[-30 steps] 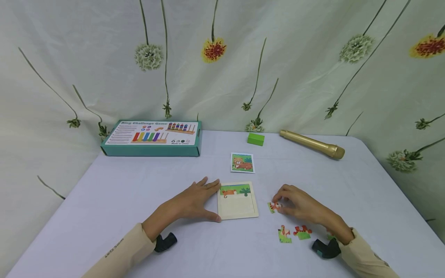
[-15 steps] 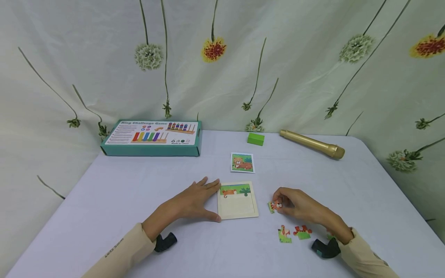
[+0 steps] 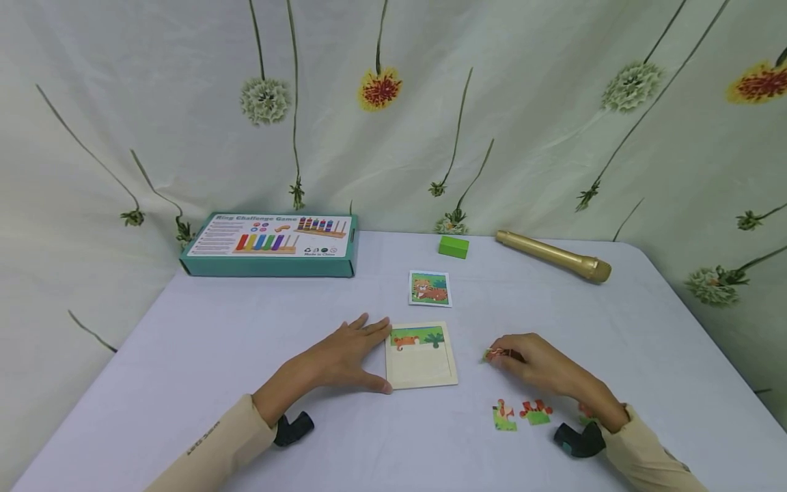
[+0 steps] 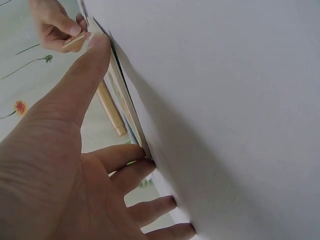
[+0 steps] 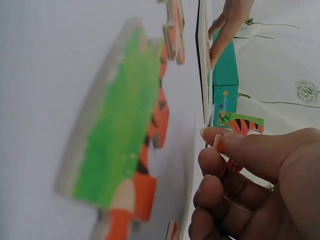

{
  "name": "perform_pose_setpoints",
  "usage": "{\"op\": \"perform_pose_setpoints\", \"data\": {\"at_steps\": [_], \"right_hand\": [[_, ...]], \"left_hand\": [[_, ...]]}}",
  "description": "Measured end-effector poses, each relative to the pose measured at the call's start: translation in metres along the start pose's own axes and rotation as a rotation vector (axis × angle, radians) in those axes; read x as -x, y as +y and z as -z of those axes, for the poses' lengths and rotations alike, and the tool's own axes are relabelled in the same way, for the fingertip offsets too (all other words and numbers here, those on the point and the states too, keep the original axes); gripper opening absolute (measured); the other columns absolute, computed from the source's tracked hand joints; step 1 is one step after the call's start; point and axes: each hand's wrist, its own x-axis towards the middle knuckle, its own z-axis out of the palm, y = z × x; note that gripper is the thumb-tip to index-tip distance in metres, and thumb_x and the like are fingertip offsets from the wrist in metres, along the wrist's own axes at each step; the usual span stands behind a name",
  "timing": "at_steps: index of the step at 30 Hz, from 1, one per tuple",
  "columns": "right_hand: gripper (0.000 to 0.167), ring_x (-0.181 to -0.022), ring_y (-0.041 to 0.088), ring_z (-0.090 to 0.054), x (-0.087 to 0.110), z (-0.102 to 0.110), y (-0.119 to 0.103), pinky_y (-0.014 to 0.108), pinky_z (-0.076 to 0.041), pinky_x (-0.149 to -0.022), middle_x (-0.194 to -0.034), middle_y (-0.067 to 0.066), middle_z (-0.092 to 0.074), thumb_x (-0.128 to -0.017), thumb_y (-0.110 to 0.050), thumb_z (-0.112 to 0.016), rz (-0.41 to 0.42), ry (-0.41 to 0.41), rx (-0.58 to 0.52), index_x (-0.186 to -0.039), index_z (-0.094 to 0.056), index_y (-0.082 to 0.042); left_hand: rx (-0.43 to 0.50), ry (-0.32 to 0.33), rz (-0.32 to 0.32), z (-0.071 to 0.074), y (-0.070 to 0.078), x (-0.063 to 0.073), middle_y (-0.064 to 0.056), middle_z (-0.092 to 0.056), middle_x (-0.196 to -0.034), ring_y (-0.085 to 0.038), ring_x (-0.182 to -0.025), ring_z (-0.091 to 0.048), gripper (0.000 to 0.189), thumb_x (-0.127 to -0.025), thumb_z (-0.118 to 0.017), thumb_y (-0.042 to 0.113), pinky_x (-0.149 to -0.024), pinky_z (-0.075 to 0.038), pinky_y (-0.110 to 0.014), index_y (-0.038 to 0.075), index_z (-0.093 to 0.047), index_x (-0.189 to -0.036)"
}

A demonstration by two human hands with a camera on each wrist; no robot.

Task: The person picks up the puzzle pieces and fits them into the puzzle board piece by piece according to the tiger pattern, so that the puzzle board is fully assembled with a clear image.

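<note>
My left hand [image 3: 342,354] lies spread at the left side of a square wooden puzzle board [image 3: 420,369]. Its thumb and index finger touch the board's edge near the two left corners. Fitted along the top of the board are pieces with orange and green print; bare wood shows below. To the right, my right hand [image 3: 533,363] pinches a puzzle piece [image 5: 242,123] with orange stripes and green between thumb and fingers, tilted and raised off the table. More loose pieces lie nearer: a green-and-orange one [image 3: 504,415], a second [image 3: 536,411], and one partly hidden under the right wrist.
A picture card of a tiger [image 3: 430,288] lies behind the board. Farther back are a green block [image 3: 453,247], a gold microphone [image 3: 553,256] and a teal game box [image 3: 268,266]. A flowered cloth hangs behind the white table.
My right hand has lifted the striped puzzle piece off the table and tilted it. My left hand has stayed against the board.
</note>
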Motion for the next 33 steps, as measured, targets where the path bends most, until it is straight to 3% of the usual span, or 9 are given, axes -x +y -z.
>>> {"op": "perform_pose_setpoints", "data": {"at_steps": [5, 11, 23, 28, 33], "right_hand": [[0.019, -0.07, 0.004, -0.048, 0.0, 0.005, 0.0, 0.019, -0.042, -0.059, -0.089, -0.004, -0.064, -0.097, -0.01, -0.055, -0.037, -0.012, -0.031, -0.112, -0.068, -0.007], [0.018, -0.066, 0.004, -0.047, -0.001, 0.006, -0.001, 0.02, -0.041, -0.058, -0.075, -0.007, -0.057, -0.095, -0.013, -0.06, -0.035, -0.004, -0.013, -0.112, -0.062, -0.014], [0.025, -0.055, 0.004, -0.046, -0.013, 0.009, -0.006, 0.019, -0.039, -0.048, -0.071, -0.004, -0.063, -0.097, -0.014, -0.056, -0.027, -0.021, -0.113, -0.121, -0.063, -0.011], [0.026, -0.058, 0.007, -0.049, -0.021, 0.007, -0.009, 0.021, -0.041, -0.052, -0.072, -0.002, -0.063, -0.098, -0.013, -0.054, 0.006, -0.032, -0.142, -0.123, -0.061, -0.011], [0.018, -0.056, 0.011, -0.05, -0.029, 0.004, -0.012, 0.022, -0.04, -0.055, -0.069, 0.0, -0.063, -0.098, -0.014, -0.054, 0.017, -0.047, -0.183, -0.116, -0.056, -0.013]], "left_hand": [[-0.002, -0.003, 0.002, 0.001, 0.0, 0.0, 0.003, -0.028, -0.157, -0.032, -0.147, -0.014, 0.102, -0.069, -0.077, 0.06, -0.116, -0.017, -0.055, 0.015, -0.035, -0.15], [-0.008, -0.004, 0.006, 0.0, 0.0, -0.001, 0.003, -0.028, -0.156, -0.032, -0.147, -0.014, 0.102, -0.068, -0.077, 0.061, -0.115, -0.018, -0.054, 0.015, -0.035, -0.149], [0.001, -0.005, 0.005, 0.0, 0.0, 0.0, 0.003, -0.028, -0.157, -0.031, -0.147, -0.013, 0.102, -0.069, -0.076, 0.061, -0.115, -0.018, -0.055, 0.015, -0.035, -0.15], [0.003, 0.005, 0.002, -0.001, 0.0, 0.0, 0.003, -0.029, -0.156, -0.032, -0.146, -0.014, 0.102, -0.068, -0.077, 0.061, -0.115, -0.018, -0.056, 0.015, -0.036, -0.149], [0.007, 0.002, 0.006, 0.0, 0.0, 0.0, 0.003, -0.029, -0.156, -0.032, -0.147, -0.014, 0.102, -0.068, -0.077, 0.061, -0.115, -0.017, -0.056, 0.015, -0.036, -0.149]]}}
